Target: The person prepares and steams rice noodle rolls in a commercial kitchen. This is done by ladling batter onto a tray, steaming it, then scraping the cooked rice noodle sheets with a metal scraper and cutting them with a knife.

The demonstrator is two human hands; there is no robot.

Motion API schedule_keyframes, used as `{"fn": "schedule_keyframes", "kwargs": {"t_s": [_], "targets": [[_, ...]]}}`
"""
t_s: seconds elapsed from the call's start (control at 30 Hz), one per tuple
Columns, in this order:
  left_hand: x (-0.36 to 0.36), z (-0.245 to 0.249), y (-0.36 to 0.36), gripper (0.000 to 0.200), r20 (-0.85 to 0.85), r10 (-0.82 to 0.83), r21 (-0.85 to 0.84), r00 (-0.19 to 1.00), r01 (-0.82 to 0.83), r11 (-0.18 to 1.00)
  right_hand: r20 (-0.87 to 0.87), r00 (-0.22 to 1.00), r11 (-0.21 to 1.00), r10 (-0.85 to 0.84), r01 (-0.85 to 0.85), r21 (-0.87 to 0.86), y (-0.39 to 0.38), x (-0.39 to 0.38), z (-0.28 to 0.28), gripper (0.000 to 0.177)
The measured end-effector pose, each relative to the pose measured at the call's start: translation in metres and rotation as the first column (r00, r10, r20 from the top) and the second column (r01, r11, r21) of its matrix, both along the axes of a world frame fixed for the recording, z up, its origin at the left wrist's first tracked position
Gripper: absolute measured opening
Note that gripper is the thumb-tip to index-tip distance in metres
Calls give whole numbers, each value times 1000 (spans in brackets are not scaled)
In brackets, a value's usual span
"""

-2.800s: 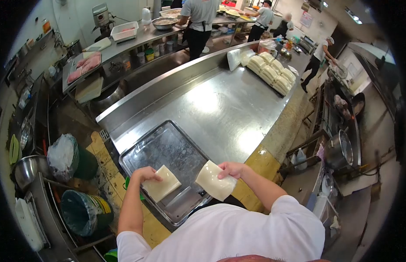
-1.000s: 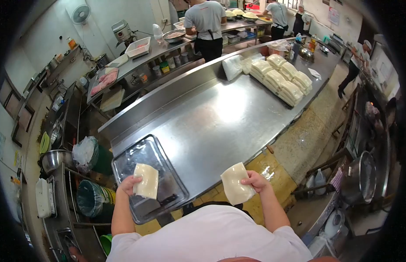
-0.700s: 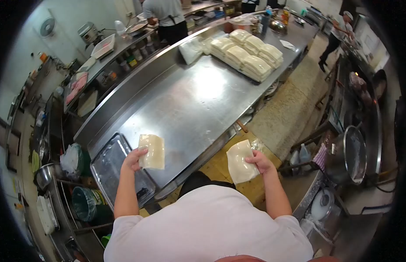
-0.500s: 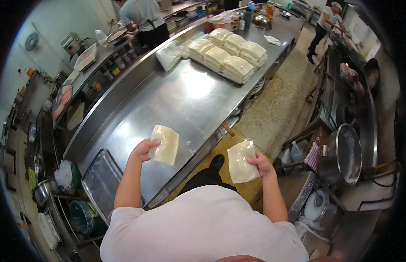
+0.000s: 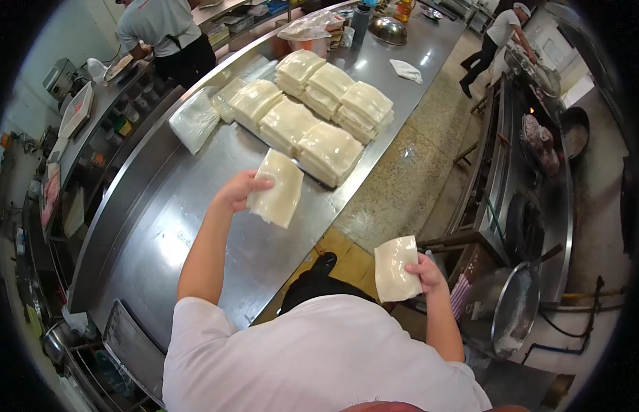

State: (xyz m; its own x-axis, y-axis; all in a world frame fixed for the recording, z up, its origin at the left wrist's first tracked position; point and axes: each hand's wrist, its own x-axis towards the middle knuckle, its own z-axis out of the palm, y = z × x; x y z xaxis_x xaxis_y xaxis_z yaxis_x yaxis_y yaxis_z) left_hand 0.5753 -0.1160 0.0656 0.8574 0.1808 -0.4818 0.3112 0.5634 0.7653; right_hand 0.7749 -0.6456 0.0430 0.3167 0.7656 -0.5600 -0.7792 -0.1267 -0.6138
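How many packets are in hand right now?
2. First packet is in the left hand, over the steel counter near the stacks; second packet is in the right hand, past the counter's edge.

A long steel counter (image 5: 161, 226) runs from the near left to the far right. On its far half lie stacks of pale sealed packets (image 5: 312, 103), set close together in rows. Just left of them lies a clear plastic bag (image 5: 194, 123). Farther along the counter are a white cloth (image 5: 405, 70), an upturned metal bowl (image 5: 389, 29) and a crumpled bag (image 5: 306, 27). A metal tray (image 5: 130, 340) sits at the counter's near left end. Beyond the counter, far left, a person in a grey shirt (image 5: 161, 27) stands at a second counter. On the right, a large round pan (image 5: 515, 309) rests by a stove range (image 5: 539, 137), and a person in white (image 5: 497, 34) stands far off.
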Motion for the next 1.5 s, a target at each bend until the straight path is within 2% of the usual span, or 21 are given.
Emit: {"fn": "schedule_keyframes", "kwargs": {"t_s": [0.13,0.23,0.3,0.43,0.63,0.77,0.83,0.97,1.07,1.13,1.17,1.2,1.27,1.3,1.33,1.4,1.47,1.5], "targets": [[91,33,34,38,-6,1,86,1000,-1,996,28,999,1000,15,-15,26,40,59,18,52],[153,54,52,36,65,11,141,998,-20,990,50,997,998,56,-58,28,67,111,19,50],[194,64,68,35,7,-43,200,999,41,979,42,993,993,109,-111,40,89,149,19,49],[271,80,86,35,-81,-33,299,996,56,953,14,981,979,193,-194,57,130,224,18,48],[376,70,117,35,-215,-16,388,977,101,916,-46,947,947,318,-314,65,174,351,3,49],[420,42,161,36,-263,-92,275,960,166,947,-76,922,925,379,-375,55,189,424,1,48],[434,29,177,40,-438,-62,363,897,240,900,-98,920,925,379,-377,45,192,450,-3,48],[442,18,182,41,-504,62,414,861,178,893,-114,901,908,419,-419,29,204,489,-7,49],[440,20,178,43,-506,67,498,860,228,837,-117,878,886,463,-463,27,224,509,-7,49],[439,19,173,48,-552,172,685,816,327,651,-109,856,862,505,-505,32,243,517,-4,49],[438,20,171,51,-579,214,721,787,373,584,-97,843,848,530,-528,39,255,521,-1,49],[437,26,165,51,-578,232,723,782,360,589,-83,829,833,553,-551,47,267,524,2,50],[429,42,149,53,-536,354,814,767,358,458,-52,804,806,592,-589,62,291,525,11,50],[421,33,142,56,-430,438,895,790,310,320,-22,790,789,612,-609,77,304,523,16,51],[418,36,131,56,-426,455,898,782,302,321,-18,779,777,627,-624,80,318,520,25,51],[412,40,102,53,-141,484,922,864,-63,382,50,731,725,681,-682,90,347,505,44,49],[400,39,65,57,-31,387,686,922,-262,679,94,662,653,744,-750,105,375,485,52,49],[392,44,43,52,9,318,584,948,-264,767,134,599,588,789,-800,116,388,474,56,50]]}}
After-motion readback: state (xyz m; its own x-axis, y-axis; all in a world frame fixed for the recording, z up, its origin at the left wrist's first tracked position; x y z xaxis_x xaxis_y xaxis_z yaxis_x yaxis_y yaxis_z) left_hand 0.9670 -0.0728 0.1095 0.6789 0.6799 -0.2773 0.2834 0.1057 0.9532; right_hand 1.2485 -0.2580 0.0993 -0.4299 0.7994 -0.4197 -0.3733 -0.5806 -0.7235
